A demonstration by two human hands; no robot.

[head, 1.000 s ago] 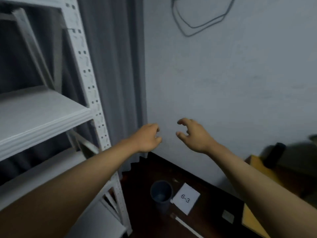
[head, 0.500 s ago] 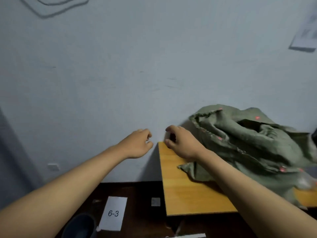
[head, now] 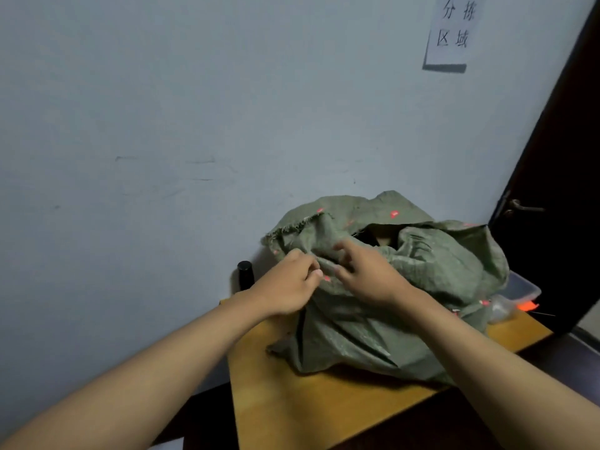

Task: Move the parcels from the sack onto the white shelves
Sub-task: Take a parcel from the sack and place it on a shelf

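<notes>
Table (head: 292, 401): now fills the near view; a second ago the shelves did.
Left hand (head: 285, 287): has reached the sack, fingers curled on its near rim.
Right hand (head: 367, 277): just beside the left, fingers spread on the cloth.
Sack (head: 438, 271): on the table by the wall, mouth part open.
Parcels: mostly hidden inside.
Meaning: likely another fetch begins.

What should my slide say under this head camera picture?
Both hands reach the green sack on the wooden table.
</notes>
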